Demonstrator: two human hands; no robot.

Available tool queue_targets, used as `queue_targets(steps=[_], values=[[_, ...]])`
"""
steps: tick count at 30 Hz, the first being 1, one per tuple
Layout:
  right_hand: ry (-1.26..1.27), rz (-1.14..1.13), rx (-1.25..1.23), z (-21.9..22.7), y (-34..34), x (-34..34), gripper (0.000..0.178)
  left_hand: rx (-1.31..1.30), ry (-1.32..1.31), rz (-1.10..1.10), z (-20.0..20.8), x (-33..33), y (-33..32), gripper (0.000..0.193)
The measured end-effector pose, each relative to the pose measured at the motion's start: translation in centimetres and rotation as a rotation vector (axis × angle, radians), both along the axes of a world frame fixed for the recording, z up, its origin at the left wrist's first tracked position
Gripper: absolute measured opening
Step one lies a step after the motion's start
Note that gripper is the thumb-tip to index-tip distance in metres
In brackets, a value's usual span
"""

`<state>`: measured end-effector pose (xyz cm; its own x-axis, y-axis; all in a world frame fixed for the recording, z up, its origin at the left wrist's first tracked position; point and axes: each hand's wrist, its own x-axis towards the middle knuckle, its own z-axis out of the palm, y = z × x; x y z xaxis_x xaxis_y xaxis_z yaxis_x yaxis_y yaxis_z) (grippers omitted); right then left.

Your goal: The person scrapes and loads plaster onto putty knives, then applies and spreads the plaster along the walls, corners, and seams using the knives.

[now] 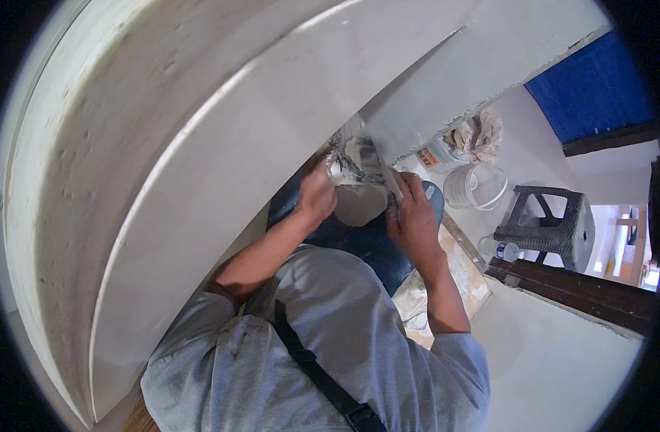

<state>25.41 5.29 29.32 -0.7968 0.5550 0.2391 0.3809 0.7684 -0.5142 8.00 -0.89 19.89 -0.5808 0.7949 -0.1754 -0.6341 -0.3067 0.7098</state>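
Observation:
Out in front of my lap, my left hand (317,190) is closed on the left edge of a pale, pan-like piece (357,160) smeared with white and dark grey paste. My right hand (413,217) grips a narrow, flat-bladed tool, like a putty knife (384,173), coated in white. Its blade runs along the right side of the smeared piece, apparently touching it. The handle is mostly hidden in my fingers. Below both hands a rounded, pale grey patch (360,206) shows against my dark blue trousers; I cannot tell what it is.
A large curved white surface (200,165) sweeps close along my left. To the right stand a white bucket (468,189) with a handle, another bucket holding crumpled cloth (482,135), a dark woven-pattern stool (576,230) and a clear bottle (507,250). A stained board (456,277) lies beside my right forearm.

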Motion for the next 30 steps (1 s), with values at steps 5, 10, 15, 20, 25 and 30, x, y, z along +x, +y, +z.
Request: queue_targets(steps=[5,10,15,20,25,30], values=[[-0.201,0.060,0.096,-2.2,1.0,-1.7,0.053,-0.088,-0.059,0.049,-0.4,0.1,-0.3,0.025],[-0.288,0.095,0.216,-5.0,2.6,-2.0,0.046,-0.077,-0.095,-0.088,-2.2,-0.9,-1.4,0.027],[-0.423,0.073,0.221,-6.6,2.7,-1.2,0.042,-0.123,-0.185,-0.148,-1.8,-1.3,-2.0,0.028],[-0.023,-0.193,-0.088,-7.2,3.5,1.4,0.030,-0.099,-0.113,-0.066,-1.4,-1.5,-1.8,0.027],[0.527,-0.552,-1.086,-7.3,4.0,3.2,0.016,-0.097,-0.110,-0.133,-3.4,-2.0,-1.8,0.026],[0.827,-0.512,-1.050,-6.9,1.0,1.0,0.019,-0.194,-0.120,0.032,-4.4,-0.5,-1.4,0.025]])
